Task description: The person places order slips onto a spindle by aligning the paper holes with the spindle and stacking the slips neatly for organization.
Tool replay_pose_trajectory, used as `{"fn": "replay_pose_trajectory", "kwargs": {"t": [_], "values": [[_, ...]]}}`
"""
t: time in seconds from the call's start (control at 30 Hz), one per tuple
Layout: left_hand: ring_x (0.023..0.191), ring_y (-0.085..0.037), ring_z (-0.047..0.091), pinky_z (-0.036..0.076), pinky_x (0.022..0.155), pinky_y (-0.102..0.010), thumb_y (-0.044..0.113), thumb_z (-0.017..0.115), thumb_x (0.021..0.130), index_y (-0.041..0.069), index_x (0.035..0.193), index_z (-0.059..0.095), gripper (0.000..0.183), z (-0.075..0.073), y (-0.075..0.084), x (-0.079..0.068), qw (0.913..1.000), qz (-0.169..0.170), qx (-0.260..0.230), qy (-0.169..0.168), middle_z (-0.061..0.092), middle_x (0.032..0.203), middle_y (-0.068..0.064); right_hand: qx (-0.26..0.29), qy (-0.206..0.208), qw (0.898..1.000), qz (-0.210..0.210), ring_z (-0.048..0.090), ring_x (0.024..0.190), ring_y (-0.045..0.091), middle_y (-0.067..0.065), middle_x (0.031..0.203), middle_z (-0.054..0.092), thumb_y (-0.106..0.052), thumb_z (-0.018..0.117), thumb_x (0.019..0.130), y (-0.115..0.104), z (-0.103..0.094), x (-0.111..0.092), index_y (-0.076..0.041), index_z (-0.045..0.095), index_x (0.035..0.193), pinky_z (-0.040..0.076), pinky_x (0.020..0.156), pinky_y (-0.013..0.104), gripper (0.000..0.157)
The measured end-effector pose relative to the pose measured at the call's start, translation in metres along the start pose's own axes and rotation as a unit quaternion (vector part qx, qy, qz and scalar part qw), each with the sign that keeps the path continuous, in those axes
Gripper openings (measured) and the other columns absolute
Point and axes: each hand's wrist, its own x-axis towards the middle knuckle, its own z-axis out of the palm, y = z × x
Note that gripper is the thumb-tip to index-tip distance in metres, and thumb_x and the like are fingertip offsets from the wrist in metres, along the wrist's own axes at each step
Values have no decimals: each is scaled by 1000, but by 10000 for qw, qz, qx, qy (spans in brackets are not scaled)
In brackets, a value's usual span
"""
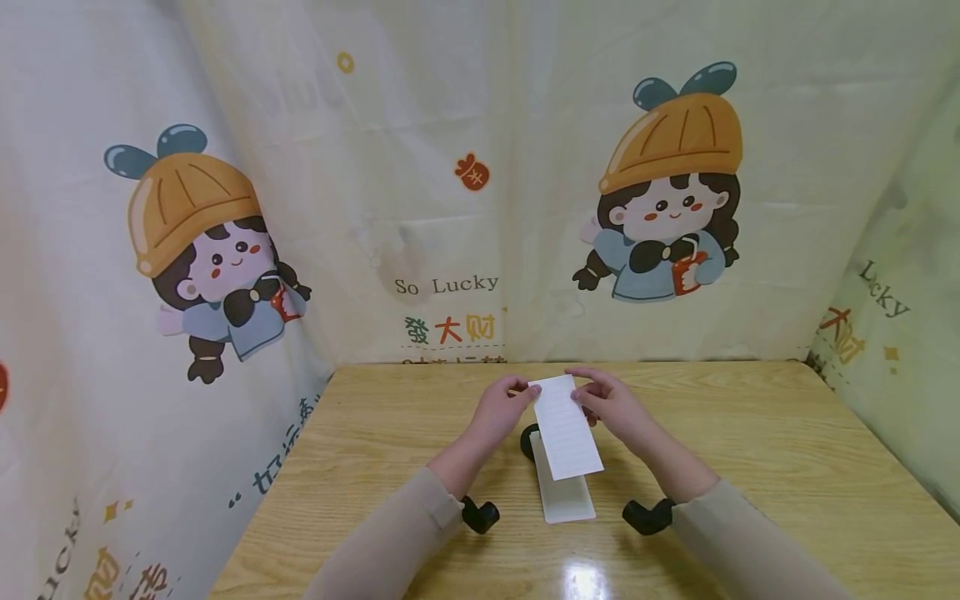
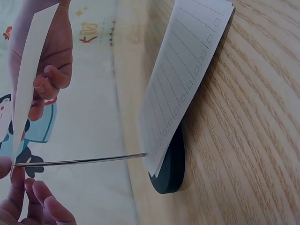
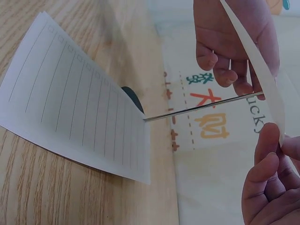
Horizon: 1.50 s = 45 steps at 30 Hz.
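Observation:
A lined white paper sheet (image 1: pixel 567 429) is held up by its far end, between my two hands. My left hand (image 1: pixel 498 410) pinches the far left corner with thumb and fingers. On the other side, my right hand (image 1: pixel 611 407) pinches the right edge near the top. Below, a stack of lined checklist sheets (image 2: pixel 187 79) sits on a paper spike, whose round black base (image 2: pixel 172 164) stands on the table. The spike's thin metal rod (image 3: pixel 201 108) rises to the held sheet; whether it pierces that sheet, I cannot tell.
The wooden table (image 1: pixel 390 433) runs back to a printed curtain (image 1: pixel 540 208), which also hangs along both sides. Black camera mounts (image 1: pixel 649 517) stick out at both wrists, beside the paper stack's near end.

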Motion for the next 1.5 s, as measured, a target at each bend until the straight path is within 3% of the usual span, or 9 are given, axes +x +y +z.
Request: {"fn": "replay_pose_trajectory", "kwargs": {"t": [0.6,0.9,1.27,1.5], "values": [[89,-20,55,45,74,-34,41,64,96,19,98,67,22,0,1,1,9999,-29,-64,-98,62,99,0,-75,63,9999,107,56,78,29,12,102,65,-16,59,100,-1,3,-3,-19,52,143,51,71,37,44],[92,-24,57,43,73,-35,38,63,97,18,97,66,20,3,-1,4,9997,-59,-193,-99,61,98,-1,-98,68,9999,98,55,77,27,12,103,65,-16,58,101,-1,4,-4,-17,50,145,51,73,41,45],[89,-21,56,42,72,-36,33,60,99,17,91,63,18,3,1,6,9996,156,-80,-203,60,100,-1,-36,60,9999,-77,55,75,26,13,98,65,-15,60,100,1,4,-3,-13,51,143,51,70,40,44],[95,-26,57,42,74,-37,33,60,99,18,92,63,17,4,-1,6,9995,142,-183,-209,60,101,-1,-70,63,9998,-196,56,76,28,12,95,65,-15,61,99,3,5,-4,-14,54,141,52,68,41,42]]}}
